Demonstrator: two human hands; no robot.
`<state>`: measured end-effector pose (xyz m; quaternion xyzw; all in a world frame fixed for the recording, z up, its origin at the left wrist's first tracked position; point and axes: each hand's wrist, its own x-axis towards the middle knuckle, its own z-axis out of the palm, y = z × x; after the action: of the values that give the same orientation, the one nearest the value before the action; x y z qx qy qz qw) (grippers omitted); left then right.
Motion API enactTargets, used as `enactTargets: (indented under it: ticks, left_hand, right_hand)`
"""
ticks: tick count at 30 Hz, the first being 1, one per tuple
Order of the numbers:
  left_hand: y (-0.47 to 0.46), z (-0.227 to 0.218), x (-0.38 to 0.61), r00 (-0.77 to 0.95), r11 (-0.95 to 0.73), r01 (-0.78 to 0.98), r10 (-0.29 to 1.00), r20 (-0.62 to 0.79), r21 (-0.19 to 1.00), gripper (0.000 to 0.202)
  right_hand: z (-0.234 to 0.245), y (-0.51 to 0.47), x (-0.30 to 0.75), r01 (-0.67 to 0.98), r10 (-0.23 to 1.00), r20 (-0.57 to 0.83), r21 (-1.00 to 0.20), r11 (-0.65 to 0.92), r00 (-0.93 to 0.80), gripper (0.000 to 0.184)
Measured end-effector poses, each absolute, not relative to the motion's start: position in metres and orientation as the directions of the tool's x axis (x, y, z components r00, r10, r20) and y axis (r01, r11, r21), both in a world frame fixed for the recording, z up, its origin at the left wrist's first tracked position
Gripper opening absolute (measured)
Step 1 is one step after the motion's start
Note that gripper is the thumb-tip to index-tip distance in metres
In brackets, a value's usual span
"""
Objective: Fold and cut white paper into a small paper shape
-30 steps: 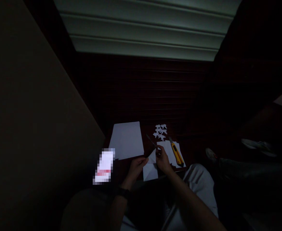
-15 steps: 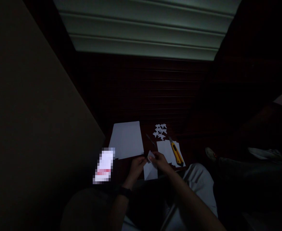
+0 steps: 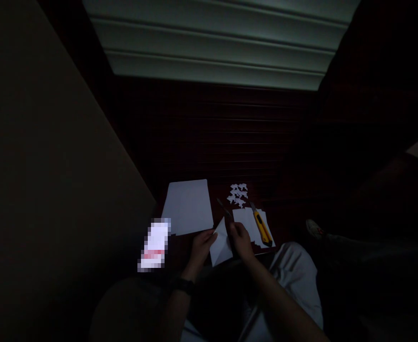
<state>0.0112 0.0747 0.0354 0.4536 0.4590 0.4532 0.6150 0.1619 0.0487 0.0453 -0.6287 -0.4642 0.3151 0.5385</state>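
Both my hands hold a small white piece of paper (image 3: 221,244) over my lap at the near edge of a dark table. My left hand (image 3: 202,246) pinches its left edge, with a dark watch on that wrist. My right hand (image 3: 240,240) grips its right edge, fingers closed on it. The paper stands tilted, one corner pointing up.
On the dark table (image 3: 223,190) lie a white sheet (image 3: 189,206), a pile of several small paper cut-outs (image 3: 238,194), a thin dark tool (image 3: 224,208) and a yellow utility knife (image 3: 261,225) on more white paper (image 3: 248,223). A lit screen (image 3: 155,244) glows at left. A shoe (image 3: 315,229) shows at right.
The paper's folded-down flap has been raised and the piece now stands more flat and open between my hands. A second shoe at far right has left the view.
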Motion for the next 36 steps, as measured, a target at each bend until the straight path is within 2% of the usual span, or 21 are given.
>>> enactTargets:
  ticks: [7,11,19,28,36]
  left_hand:
    - [0.076,0.036,0.01,0.133,0.126,-0.097,0.985,-0.112,0.987,0.039]
    - [0.075,0.042,0.009,0.192,0.194,-0.074,0.965,-0.177,0.978,0.039]
    - [0.073,0.039,0.01,0.253,0.271,-0.071,0.936,-0.246,0.96,0.042]
    - [0.076,0.034,0.008,0.238,0.21,-0.03,0.951,-0.197,0.977,0.039]
    - [0.075,0.038,0.008,0.235,0.225,-0.044,0.949,-0.209,0.973,0.041]
  right_hand:
    - [0.044,0.048,0.157,0.347,0.94,0.122,-0.938,0.005,0.318,0.023]
    - [0.042,0.057,0.158,0.357,0.937,0.181,-0.932,0.066,0.299,0.016]
    - [0.065,0.054,0.167,0.596,0.935,0.242,-0.802,0.042,0.259,0.016]
    - [0.068,0.049,0.161,0.552,0.963,0.219,-0.828,0.099,0.155,0.014]
    - [0.069,0.038,0.149,0.506,0.944,0.248,-0.856,0.109,0.216,0.031]
